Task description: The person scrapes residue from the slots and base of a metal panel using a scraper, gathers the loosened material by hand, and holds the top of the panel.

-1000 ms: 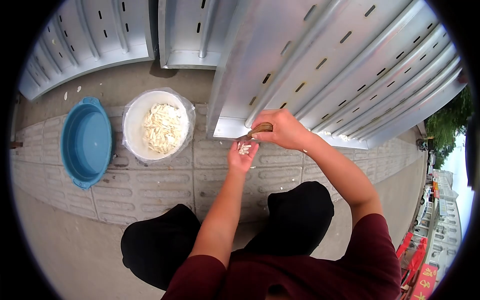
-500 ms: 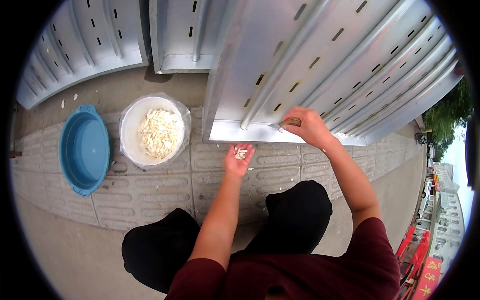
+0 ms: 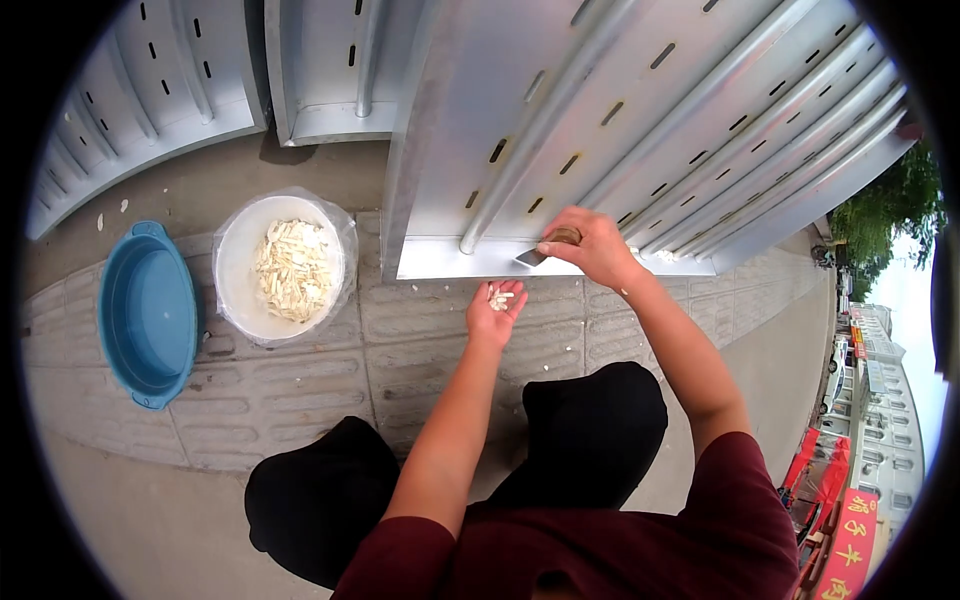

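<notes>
My left hand [image 3: 486,322] is held palm up with its fingers partly curled, and several small white strips [image 3: 501,299] lie in it. It is just below the front lip of a slotted metal panel's ledge [image 3: 432,259]. My right hand [image 3: 600,250] grips the wooden handle of a scraper [image 3: 532,258], whose short flat blade points left and down at the ledge, above my left palm. Whether the blade touches the ledge I cannot tell. To the left, a white plastic-lined bucket [image 3: 234,275] holds a heap of similar white strips [image 3: 291,268].
A blue basin [image 3: 150,310] stands left of the bucket on the paving [image 3: 270,390]. More slotted metal panels [image 3: 170,70] lean at the back left. White crumbs are scattered on the ground. A street with red signs [image 3: 850,545] runs along the right.
The scraper has moved left along the ledge and its blade now angles downward. My left hand has shifted slightly right, closer under it. The whole view has swung a little.
</notes>
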Available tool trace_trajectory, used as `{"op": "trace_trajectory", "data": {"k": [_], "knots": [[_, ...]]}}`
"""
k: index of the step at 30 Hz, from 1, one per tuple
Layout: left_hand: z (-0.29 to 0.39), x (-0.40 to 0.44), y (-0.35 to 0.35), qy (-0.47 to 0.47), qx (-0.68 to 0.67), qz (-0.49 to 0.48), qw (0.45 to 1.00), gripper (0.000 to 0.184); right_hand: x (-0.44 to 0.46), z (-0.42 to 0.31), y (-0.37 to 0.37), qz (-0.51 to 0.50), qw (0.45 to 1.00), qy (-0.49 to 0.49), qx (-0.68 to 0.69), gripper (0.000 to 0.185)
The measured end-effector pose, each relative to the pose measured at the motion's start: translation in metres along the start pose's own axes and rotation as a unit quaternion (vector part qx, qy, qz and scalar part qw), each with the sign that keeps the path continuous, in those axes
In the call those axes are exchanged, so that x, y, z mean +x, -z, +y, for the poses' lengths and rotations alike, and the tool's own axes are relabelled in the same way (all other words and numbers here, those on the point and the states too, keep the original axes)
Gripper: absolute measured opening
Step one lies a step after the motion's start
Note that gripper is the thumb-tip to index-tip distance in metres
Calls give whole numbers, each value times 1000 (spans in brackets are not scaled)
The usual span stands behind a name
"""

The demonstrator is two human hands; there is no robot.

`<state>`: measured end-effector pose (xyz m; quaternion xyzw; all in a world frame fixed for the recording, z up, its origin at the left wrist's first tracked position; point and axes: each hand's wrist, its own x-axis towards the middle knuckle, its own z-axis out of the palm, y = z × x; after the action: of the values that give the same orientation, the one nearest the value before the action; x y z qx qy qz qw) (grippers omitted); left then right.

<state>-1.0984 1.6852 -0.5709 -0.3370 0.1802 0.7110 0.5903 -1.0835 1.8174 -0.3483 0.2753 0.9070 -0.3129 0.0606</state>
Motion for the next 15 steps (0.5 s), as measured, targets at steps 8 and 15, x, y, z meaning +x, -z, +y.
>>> {"op": "trace_trajectory", "data": {"k": [8,15], "knots": [[-29,-8,-17,105,20,31,994,40,-35,-18,46,-25,993,-108,47,23],[-50,-9,-14,139,52,4,989,27,-80,-15,92,78,964,-254,20,29]]}}
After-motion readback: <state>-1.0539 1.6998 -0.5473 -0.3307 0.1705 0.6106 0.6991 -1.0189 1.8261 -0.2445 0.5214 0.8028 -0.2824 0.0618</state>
